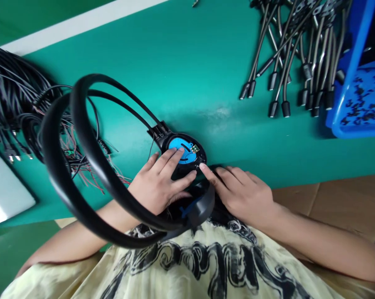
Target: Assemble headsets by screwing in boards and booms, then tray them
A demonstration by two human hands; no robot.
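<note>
A black headset with a double-band headband (95,164) leans in front of me, one ear cup flat on the table. That cup's inside is exposed: a blue plate (190,157) with slots, and a small circuit board (195,148) at its edge. My left hand (158,182) lies over the cup, fingers on the blue plate and thumb toward its lower rim, steadying it. At the cup's lower right, the index fingertip of my right hand (243,189) presses on a small part; its other fingers are curled and its thumb is hidden. Nearer my body is the second ear cup (204,205).
Black cables (15,83) with bared red wire ends pile up at the left, beside a white panel (6,187). Several metal gooseneck stems (280,74) lie at the upper right. A blue bin (346,128) of tiny black parts stands at the right edge.
</note>
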